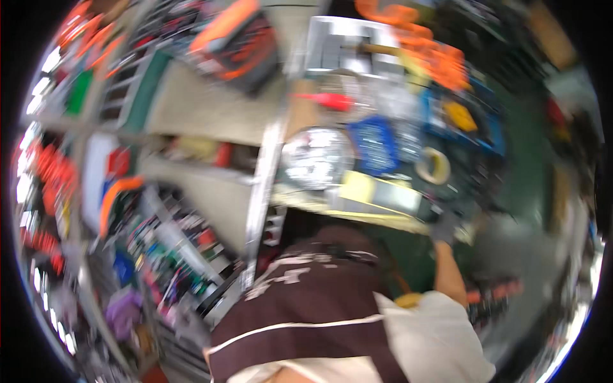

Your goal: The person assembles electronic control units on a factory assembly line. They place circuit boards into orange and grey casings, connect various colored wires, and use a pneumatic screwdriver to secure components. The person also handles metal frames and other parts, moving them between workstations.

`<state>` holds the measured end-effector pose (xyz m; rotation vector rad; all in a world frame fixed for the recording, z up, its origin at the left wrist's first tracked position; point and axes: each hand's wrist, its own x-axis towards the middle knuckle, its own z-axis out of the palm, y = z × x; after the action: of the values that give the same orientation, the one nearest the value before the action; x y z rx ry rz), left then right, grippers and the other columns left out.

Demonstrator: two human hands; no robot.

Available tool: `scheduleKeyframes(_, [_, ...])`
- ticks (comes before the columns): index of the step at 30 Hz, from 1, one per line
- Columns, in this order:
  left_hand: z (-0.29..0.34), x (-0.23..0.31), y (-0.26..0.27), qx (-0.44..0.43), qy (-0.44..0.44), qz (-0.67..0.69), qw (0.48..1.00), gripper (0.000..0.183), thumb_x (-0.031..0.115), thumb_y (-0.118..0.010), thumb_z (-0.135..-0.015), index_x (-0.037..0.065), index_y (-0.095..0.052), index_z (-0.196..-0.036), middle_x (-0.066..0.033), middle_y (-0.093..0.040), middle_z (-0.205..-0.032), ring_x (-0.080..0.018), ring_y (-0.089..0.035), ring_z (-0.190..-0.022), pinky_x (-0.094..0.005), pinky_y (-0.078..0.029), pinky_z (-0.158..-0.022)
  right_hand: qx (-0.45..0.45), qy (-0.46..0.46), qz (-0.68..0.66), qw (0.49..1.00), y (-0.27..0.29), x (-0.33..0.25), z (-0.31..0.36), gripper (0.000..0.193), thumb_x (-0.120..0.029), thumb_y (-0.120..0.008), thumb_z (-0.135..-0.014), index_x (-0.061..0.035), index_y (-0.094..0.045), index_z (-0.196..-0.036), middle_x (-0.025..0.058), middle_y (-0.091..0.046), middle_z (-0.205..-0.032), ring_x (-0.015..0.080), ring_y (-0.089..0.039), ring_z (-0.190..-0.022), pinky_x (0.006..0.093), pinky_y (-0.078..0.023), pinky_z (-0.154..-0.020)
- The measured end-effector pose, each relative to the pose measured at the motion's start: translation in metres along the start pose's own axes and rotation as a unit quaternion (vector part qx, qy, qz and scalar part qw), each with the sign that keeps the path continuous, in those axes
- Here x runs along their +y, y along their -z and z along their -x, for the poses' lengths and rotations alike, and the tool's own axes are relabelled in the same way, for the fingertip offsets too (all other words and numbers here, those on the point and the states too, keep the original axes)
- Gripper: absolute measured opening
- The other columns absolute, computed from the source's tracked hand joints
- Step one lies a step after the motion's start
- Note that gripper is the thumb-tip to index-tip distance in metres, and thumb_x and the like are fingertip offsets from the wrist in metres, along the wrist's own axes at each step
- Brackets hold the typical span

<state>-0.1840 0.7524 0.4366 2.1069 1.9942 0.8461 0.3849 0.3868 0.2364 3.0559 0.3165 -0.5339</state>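
My right hand (pixel 447 225), in what looks like a dark grey glove, reaches over the near right corner of a cluttered workbench. Motion smears its fingers, so whether it holds anything is unclear. Closest to it are a pale yellow roll of tape (pixel 445 167) and a flat grey piece with a yellow sheet (pixel 357 187) on it. Farther left lie a blue bin (pixel 373 147) of small shiny parts and a round silvery heap (pixel 316 156). A red bottle with a thin nozzle (pixel 335 101) lies beyond them. My left hand is out of view.
Orange bins or parts (pixel 440 64) and a blue tray (pixel 498 143) with a yellow item occupy the bench's far right. A metal rail (pixel 260 191) runs along its left side. Leftward stand shelves with an orange-and-black case (pixel 239 48) and mixed tools (pixel 172 242).
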Motion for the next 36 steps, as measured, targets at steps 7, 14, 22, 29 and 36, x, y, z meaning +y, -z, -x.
scheduleKeyframes(7, [-0.057, 0.078, 0.04, -0.079, -0.21, -0.128, 0.966, 0.019, 0.017, -0.066, -0.078, 0.006, -0.055, -0.068, -0.0126, -0.052, -0.067, -0.0302, -0.051, -0.064, -0.0411, -0.037, -0.056, 0.148, 0.019, -0.238, 0.96, 0.057, -0.033, 0.038, 0.037, -0.013, -0.061, -0.08, 0.0037, -0.057, -0.112, 0.0176, -0.06, -0.111, 0.0289, -0.057, -0.102, 0.037, -0.045, -0.089])
scheduleKeyframes(14, [-0.155, 0.085, 0.021, -0.099, -0.302, -0.05, 0.947, 0.011, 0.017, -0.065, -0.078, 0.007, -0.061, -0.083, -0.0091, -0.058, -0.083, -0.0282, -0.054, -0.081, -0.0382, -0.042, -0.071, -0.292, 0.161, -0.448, 0.83, 0.116, -0.183, 0.105, 0.042, -0.01, -0.057, -0.071, 0.0035, -0.061, -0.111, 0.0026, -0.061, -0.08, 0.0085, -0.049, -0.06, 0.0235, -0.039, -0.053])
scheduleKeyframes(22, [-0.284, 0.088, -0.073, -0.179, -0.408, -0.127, 0.886, 0.018, 0.023, -0.062, -0.079, 0.007, -0.064, -0.087, -0.0102, -0.059, -0.087, -0.0293, -0.055, -0.085, -0.0387, -0.044, -0.074, -0.673, 0.067, -0.567, 0.47, 0.113, -0.331, 0.227, 0.07, -0.015, -0.061, -0.067, 0.0046, -0.042, -0.13, 0.0128, -0.06, -0.102, 0.0208, -0.059, -0.09, 0.0334, -0.048, -0.083])
scheduleKeyframes(29, [-0.288, 0.08, -0.17, -0.419, -0.506, -0.301, 0.691, 0.026, 0.033, -0.064, -0.075, 0.013, -0.068, -0.089, -0.008, -0.064, -0.092, -0.0257, -0.058, -0.094, -0.0377, -0.044, -0.079, -0.652, 0.249, -0.462, 0.547, 0.044, -0.426, 0.172, 0.077, -0.027, -0.07, -0.065, -0.0036, -0.04, -0.132, 0.0137, -0.056, -0.104, 0.0242, -0.055, -0.092, 0.0334, -0.044, -0.085])
scheduleKeyframes(36, [-0.269, 0.051, -0.243, -0.579, -0.399, -0.455, 0.547, 0.028, 0.03, -0.062, -0.074, 0.006, -0.071, -0.087, -0.0159, -0.068, -0.093, -0.0276, -0.067, -0.088, -0.0404, -0.051, -0.074, -0.126, 0.702, -0.069, 0.697, -0.013, -0.584, 0.152, 0.056, -0.015, -0.064, -0.068, -0.0111, -0.052, -0.123, 0.0124, -0.055, -0.103, 0.0276, -0.054, -0.098, 0.0403, -0.04, -0.085])
